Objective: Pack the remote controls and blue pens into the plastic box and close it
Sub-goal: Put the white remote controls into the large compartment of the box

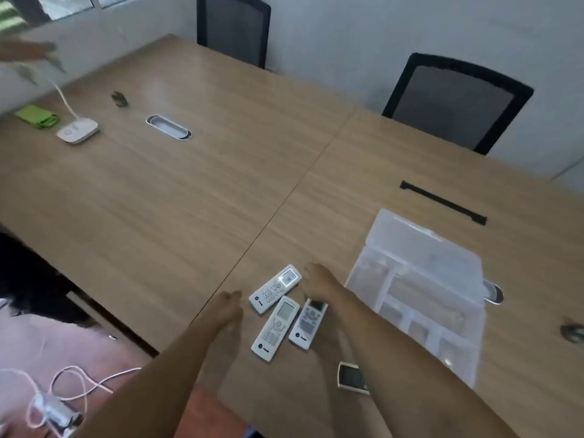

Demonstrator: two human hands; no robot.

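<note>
Three white remote controls lie on the wooden table near its front edge: one [275, 288] angled at the back, one [276, 329] in the middle, one [308, 324] on the right. A fourth remote [350, 376] shows partly under my right forearm. My left hand [228, 306] rests on the table left of the remotes, holding nothing. My right hand [319, 279] hovers beside the back remote, fingers loosely curled and empty. The clear plastic box [420, 298] lies open at the right, lid folded back. No blue pens are visible.
A black strip [442, 202] lies beyond the box. At the far left are a white lamp base [77, 130], a green item [37, 116], a cable port [168, 127]. Two black chairs [455, 102] stand behind the table [189, 184]. Another person's blurred hand [28, 53] is top left.
</note>
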